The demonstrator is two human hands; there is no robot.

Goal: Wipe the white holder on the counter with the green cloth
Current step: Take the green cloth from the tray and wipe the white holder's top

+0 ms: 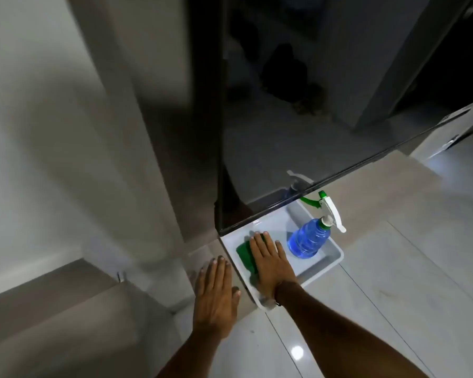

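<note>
A white rectangular holder sits on the pale glossy surface against a dark glossy panel. Inside it lies the green cloth, with my right hand pressed flat on top of it, fingers stretched toward the panel. Only the left part of the cloth shows beside the hand. My left hand rests flat and empty on the surface just left of the holder, fingers slightly apart.
A blue spray bottle with a white and green trigger stands in the right half of the holder. The dark reflective panel rises directly behind. A grey wall and a step-like ledge lie to the left.
</note>
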